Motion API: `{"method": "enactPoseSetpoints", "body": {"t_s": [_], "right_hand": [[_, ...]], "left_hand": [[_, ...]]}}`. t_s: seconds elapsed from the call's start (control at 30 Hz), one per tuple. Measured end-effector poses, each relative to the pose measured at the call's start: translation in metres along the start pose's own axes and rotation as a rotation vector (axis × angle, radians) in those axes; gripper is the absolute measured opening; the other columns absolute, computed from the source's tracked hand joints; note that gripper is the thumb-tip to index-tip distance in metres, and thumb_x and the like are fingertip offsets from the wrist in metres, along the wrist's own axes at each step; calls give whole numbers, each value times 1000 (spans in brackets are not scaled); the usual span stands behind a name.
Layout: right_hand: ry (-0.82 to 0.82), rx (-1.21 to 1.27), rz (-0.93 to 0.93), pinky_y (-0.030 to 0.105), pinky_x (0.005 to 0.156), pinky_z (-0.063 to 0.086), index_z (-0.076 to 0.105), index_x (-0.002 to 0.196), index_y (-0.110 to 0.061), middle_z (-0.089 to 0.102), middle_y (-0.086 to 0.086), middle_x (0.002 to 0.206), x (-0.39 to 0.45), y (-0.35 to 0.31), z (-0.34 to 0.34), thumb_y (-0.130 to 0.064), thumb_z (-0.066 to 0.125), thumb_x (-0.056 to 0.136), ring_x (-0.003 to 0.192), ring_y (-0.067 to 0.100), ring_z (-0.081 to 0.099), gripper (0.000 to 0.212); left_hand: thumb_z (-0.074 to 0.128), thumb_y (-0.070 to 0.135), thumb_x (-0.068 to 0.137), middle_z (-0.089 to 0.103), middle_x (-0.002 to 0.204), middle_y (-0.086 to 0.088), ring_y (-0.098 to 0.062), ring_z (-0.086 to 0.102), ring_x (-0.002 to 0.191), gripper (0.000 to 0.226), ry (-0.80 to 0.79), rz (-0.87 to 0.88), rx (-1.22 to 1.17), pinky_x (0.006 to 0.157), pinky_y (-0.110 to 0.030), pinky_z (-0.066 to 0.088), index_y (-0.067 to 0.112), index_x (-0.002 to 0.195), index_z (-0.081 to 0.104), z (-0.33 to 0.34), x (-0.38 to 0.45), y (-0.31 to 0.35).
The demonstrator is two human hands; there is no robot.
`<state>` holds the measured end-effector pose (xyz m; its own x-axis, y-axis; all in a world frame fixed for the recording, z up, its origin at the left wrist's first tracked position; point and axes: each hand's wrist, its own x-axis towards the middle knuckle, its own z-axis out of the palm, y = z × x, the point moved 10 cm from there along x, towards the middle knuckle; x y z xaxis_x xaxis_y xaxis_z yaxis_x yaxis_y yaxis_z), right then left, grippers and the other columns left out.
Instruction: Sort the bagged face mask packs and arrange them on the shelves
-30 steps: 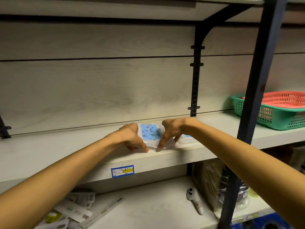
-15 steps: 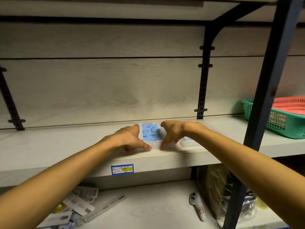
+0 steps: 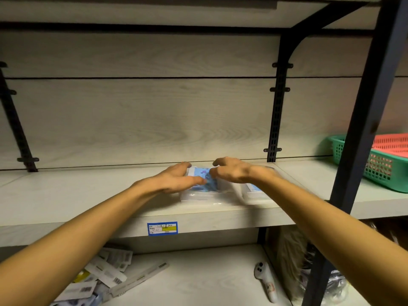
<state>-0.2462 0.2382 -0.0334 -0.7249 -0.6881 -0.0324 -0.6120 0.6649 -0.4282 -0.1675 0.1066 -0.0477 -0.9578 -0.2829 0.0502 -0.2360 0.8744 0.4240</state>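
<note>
A clear-bagged face mask pack (image 3: 206, 188) with a blue patterned front lies flat near the front edge of the middle shelf (image 3: 66, 195). A second bagged pack (image 3: 254, 189) lies just to its right, touching it. My left hand (image 3: 174, 180) rests palm down on the left side of the blue pack, fingers spread. My right hand (image 3: 234, 173) lies palm down over the pack's right side and the seam between the two packs, fingers loosely curled. Neither hand grips anything. Most of both packs is hidden under my hands.
A green basket (image 3: 384, 173) with a red basket (image 3: 390, 142) nested inside stands on the shelf at right, behind a dark upright post (image 3: 364, 133). On the lower shelf lie loose packets (image 3: 106, 272) at left, a white handheld device (image 3: 265, 281), and bagged goods (image 3: 293, 257) at right.
Both hands slid from the pack's front edge back over its top, with fingers flattening out. The view shifted slightly left and down.
</note>
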Motion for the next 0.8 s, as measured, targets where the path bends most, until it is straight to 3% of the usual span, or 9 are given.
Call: {"method": "enactPoseSetpoints", "body": {"t_s": [0.07,0.13,0.27,0.47,0.67,0.73,0.8], "right_hand": [[22,-61,-3,35,98,42,52,138,-8,52,16,143,11,0,17,-40,45,100,124,32,52,50],[2,-101,-6,37,100,41,53,135,-10,51,16,140,21,3,36,-40,39,101,122,33,52,48],[33,-56,-58,42,112,33,45,142,-14,44,12,147,28,9,44,-41,35,101,132,30,42,50],[69,-122,-127,37,119,19,29,153,-8,30,13,160,23,10,60,-42,25,105,144,28,28,59],[66,79,-97,38,114,28,40,147,-11,38,10,154,23,12,49,-38,43,101,137,27,38,54],[46,192,-65,35,110,32,42,145,-12,39,7,152,24,10,47,-34,50,98,134,26,42,53],[39,257,-49,34,112,35,39,149,-14,38,6,154,20,5,46,-31,52,97,135,25,43,56]], "left_hand": [[39,53,103,14,169,-3,-23,20,153,71,6,10,102,121,-39,22,19,161,16,11,-1,1],[23,52,106,-3,170,1,-17,2,156,66,-67,-24,127,127,-36,6,22,162,5,33,-3,-10],[15,55,105,-7,170,2,-15,-1,156,67,-121,-43,153,124,-32,3,23,161,-4,51,-5,-23],[11,54,106,-12,169,1,-14,-7,156,67,-124,-10,186,125,-30,-1,22,160,-10,60,-7,-25],[32,48,105,-1,170,6,-12,5,155,69,-89,-16,-23,117,-23,9,26,162,0,52,-7,-25],[44,41,99,14,168,8,-14,20,152,71,-70,-49,-183,114,-22,17,27,161,13,47,-7,-25],[51,37,90,32,160,6,-12,44,133,71,-41,-91,-301,105,-19,35,27,157,27,43,-6,-30]]}}
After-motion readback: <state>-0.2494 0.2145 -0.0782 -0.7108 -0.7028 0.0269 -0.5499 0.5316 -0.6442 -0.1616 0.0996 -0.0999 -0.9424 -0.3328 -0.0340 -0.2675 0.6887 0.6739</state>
